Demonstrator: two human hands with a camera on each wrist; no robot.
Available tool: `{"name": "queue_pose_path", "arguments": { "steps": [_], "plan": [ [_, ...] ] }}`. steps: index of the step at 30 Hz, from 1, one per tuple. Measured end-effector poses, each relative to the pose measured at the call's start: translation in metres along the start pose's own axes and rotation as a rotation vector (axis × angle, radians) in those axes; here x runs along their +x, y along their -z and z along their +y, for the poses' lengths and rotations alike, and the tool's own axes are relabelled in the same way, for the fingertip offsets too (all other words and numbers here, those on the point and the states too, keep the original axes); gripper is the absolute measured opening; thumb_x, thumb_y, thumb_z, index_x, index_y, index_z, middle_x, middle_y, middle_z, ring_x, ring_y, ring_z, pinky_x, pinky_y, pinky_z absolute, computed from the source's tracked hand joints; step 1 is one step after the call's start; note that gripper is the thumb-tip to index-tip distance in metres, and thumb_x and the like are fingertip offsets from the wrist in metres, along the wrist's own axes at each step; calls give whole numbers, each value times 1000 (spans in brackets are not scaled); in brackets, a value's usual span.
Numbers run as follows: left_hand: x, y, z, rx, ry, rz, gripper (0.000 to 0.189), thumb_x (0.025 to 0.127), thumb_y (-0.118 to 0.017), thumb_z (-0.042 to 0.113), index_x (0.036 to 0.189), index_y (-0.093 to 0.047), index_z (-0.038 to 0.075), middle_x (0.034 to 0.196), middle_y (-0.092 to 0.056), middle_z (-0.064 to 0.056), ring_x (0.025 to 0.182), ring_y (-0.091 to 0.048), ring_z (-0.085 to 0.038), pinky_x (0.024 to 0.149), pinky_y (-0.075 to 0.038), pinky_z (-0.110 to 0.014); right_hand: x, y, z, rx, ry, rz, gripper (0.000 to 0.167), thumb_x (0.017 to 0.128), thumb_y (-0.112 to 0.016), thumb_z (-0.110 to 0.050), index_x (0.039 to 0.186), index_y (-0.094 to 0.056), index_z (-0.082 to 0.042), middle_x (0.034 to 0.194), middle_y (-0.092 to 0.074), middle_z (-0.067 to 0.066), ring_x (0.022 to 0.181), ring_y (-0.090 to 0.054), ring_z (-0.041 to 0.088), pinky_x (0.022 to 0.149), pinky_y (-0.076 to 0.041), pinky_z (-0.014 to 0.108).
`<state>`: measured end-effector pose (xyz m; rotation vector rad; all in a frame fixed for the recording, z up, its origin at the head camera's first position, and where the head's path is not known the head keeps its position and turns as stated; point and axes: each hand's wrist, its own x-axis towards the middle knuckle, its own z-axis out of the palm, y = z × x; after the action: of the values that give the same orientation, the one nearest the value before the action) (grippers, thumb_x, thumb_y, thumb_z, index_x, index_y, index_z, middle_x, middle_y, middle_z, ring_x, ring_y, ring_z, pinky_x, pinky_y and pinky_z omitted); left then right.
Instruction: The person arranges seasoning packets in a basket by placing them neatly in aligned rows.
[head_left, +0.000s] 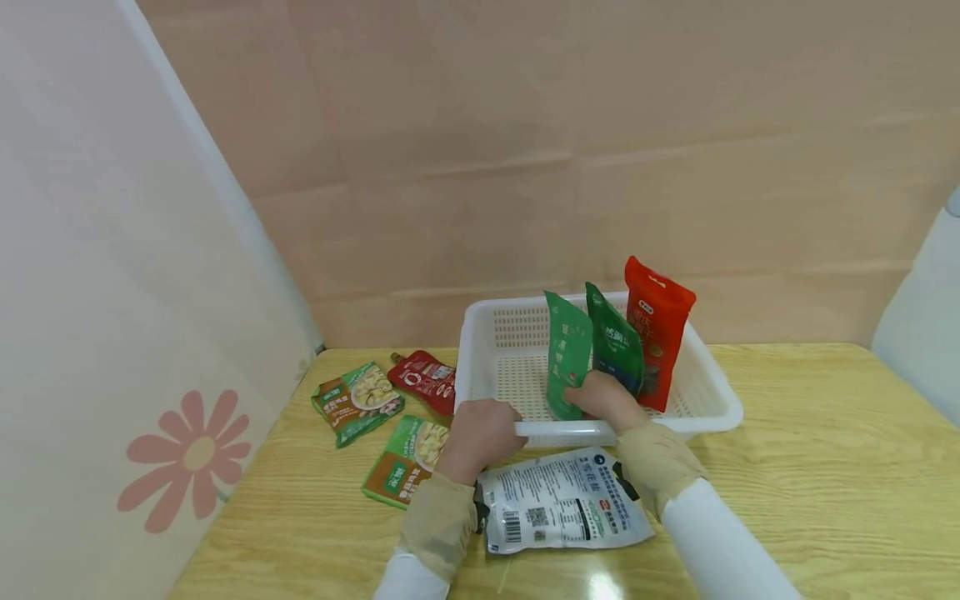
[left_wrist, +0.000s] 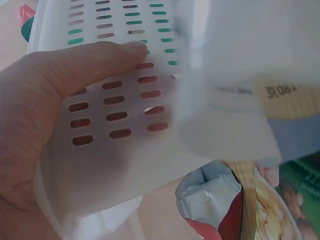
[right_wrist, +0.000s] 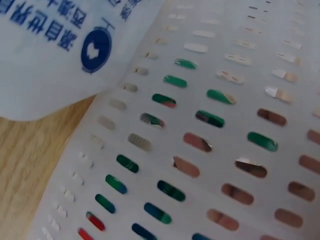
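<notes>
Holding the light green packet low on its near side, the right hand reaches over the near rim of the white basket, its thumb against the packet's face. The packet is inside the basket, near the middle of its length and close to the near wall. It stands on end, its long axis close to vertical, with the top edge pointing up and leaning slightly left and away from the person.

The left hand grips the basket at the left part of its near rim; the left wrist view shows one digit lying along the slotted wall.

Just right of the light green packet, a dark green packet stands tilted, its top toward the left. Beyond that, a tall red packet stands on end, its top leaning right. Whether these two touch, I cannot tell.

On the table in front of the basket, a white packet lies flat between the forearms, its long axis running left to right. Left of the basket lie a red pouch, its spout pointing left, a farther soup packet and a nearer soup packet, partly covered by the left hand.
</notes>
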<state>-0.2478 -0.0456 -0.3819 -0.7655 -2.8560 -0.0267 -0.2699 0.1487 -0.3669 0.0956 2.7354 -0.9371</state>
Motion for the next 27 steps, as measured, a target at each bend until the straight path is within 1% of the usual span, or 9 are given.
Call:
{"name": "queue_pose_path", "arguments": {
  "steps": [4,7,9,11,14,16,19,23,27],
  "plan": [
    [0,1,0,-4,-3,2,21,78,-68,31,61,-64,20,53,-57,5,48,-42,-11,46,-38,-29,0,0,-1,-66,25,-45,31,92,-48,-21,90,-63,7,72,-60,8,66,-55,17,63,-43,26],
    [0,2,1,-2,-7,-6,21,80,-68,31,63,-65,19,53,-56,6,48,-41,-10,47,-38,-28,1,1,-1,-92,36,-69,30,93,-46,-20,78,-60,2,62,-50,3,61,-50,15,60,-40,24],
    [0,2,1,4,-7,-11,21,80,-68,32,64,-65,19,53,-56,6,48,-41,-10,46,-38,-28,1,1,-1,-102,52,-76,30,94,-45,-18,72,-57,-1,59,-45,0,59,-48,14,59,-38,23],
    [0,2,1,4,-7,-12,21,80,-68,31,64,-65,19,53,-55,6,48,-41,-10,46,-38,-27,1,1,-2,-104,55,-78,29,94,-45,-17,70,-55,-3,58,-43,-1,58,-48,14,59,-38,24],
    [0,2,1,-4,-4,-10,21,79,-68,31,62,-64,20,52,-54,6,47,-40,-10,45,-37,-28,1,2,-2,-104,56,-69,29,95,-45,-16,76,-59,1,61,-46,0,61,-50,15,61,-41,25],
    [0,1,0,-7,-4,-6,22,79,-68,30,61,-63,20,51,-53,6,47,-40,-10,44,-37,-28,2,1,-2,-96,43,-61,28,95,-46,-16,82,-61,3,64,-48,2,63,-51,16,63,-43,27],
    [1,1,0,-6,-6,-5,22,79,-68,30,60,-63,20,51,-52,6,47,-39,-10,44,-36,-28,3,1,-3,-97,30,-55,30,95,-46,-16,87,-63,7,67,-53,4,64,-53,17,64,-45,28],
    [0,0,0,-11,-12,-7,22,80,-67,30,60,-64,21,51,-53,6,47,-39,-10,44,-35,-28,4,0,-2,-88,19,-49,31,96,-45,-16,89,-63,8,69,-56,6,65,-55,17,65,-45,27],
    [0,1,0,-25,-7,-12,21,81,-67,29,62,-66,21,51,-52,6,48,-39,-10,44,-34,-26,4,0,-1,-53,13,-29,31,97,-42,-15,87,-61,7,65,-51,4,62,-51,16,61,-42,25]
  ]
}}
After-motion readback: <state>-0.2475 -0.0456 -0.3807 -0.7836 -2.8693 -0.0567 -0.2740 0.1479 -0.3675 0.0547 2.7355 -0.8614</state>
